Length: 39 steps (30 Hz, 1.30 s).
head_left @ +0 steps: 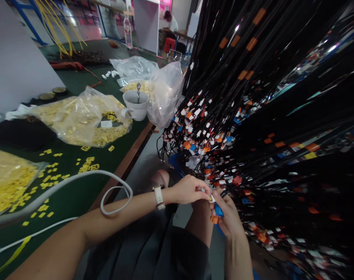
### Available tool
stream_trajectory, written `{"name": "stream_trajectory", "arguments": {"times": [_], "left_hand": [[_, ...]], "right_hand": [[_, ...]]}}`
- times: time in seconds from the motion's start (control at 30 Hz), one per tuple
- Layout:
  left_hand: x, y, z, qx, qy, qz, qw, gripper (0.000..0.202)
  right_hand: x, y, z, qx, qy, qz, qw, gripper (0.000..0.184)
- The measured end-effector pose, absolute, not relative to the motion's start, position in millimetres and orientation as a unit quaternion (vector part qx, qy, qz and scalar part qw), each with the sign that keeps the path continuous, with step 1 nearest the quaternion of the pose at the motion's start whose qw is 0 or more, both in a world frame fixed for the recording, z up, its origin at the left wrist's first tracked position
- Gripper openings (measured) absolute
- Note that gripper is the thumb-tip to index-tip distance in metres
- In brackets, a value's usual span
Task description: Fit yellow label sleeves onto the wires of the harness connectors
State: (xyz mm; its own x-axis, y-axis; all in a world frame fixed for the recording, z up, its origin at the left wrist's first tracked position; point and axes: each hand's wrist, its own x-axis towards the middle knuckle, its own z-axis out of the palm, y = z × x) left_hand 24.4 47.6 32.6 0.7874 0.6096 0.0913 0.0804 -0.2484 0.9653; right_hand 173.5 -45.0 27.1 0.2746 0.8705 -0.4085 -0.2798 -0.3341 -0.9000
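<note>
In front of my lap, my right hand [231, 216] is closed around several plastic wire connectors. A white connector [212, 198] pokes out by its thumb, with a blue connector [219, 210] and an orange connector [214, 219] just below. My left hand [193, 189], with a white watch on its wrist, pinches with thumb and fingertips right at the white connector. A speck of yellow shows there, but what lies between those fingertips is too small to make out. Beyond both hands hangs a dense mass of black cables [223, 77] ending in white, orange, blue and red connectors.
On the green table [74, 159] at left lie loose yellow pieces [50, 177] and plastic bags [83, 116] of them. A white cup [136, 105] with a spoon stands near the edge. A white cable [77, 175] loops over my left forearm. Farther back stands a bottle [127, 31].
</note>
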Motion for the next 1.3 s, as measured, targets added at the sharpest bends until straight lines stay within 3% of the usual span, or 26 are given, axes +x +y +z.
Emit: {"name": "stream_trajectory", "arguments": {"times": [0.17, 0.37, 0.57, 0.9, 1.3], "left_hand": [[26.4, 48.2, 29.0, 0.723, 0.252, 0.233, 0.599, 0.028], [28.5, 48.1, 19.6, 0.634, 0.160, 0.158, 0.740, 0.038], [24.7, 47.9, 26.5, 0.560, 0.099, 0.124, 0.813, 0.036], [23.9, 45.1, 33.9, 0.565, 0.133, 0.148, 0.801, 0.029], [27.0, 37.4, 28.3, 0.536, 0.165, 0.174, 0.810, 0.040]], "right_hand": [[175.7, -47.0, 25.5, -0.601, -0.258, 0.555, 0.513, 0.034], [170.9, -46.3, 29.0, -0.586, -0.243, 0.557, 0.536, 0.035], [165.9, -45.4, 33.7, -0.583, -0.223, 0.556, 0.548, 0.052], [164.8, -47.1, 34.5, -0.579, -0.227, 0.560, 0.547, 0.052], [167.0, -48.8, 32.9, -0.586, -0.231, 0.556, 0.542, 0.053]]}}
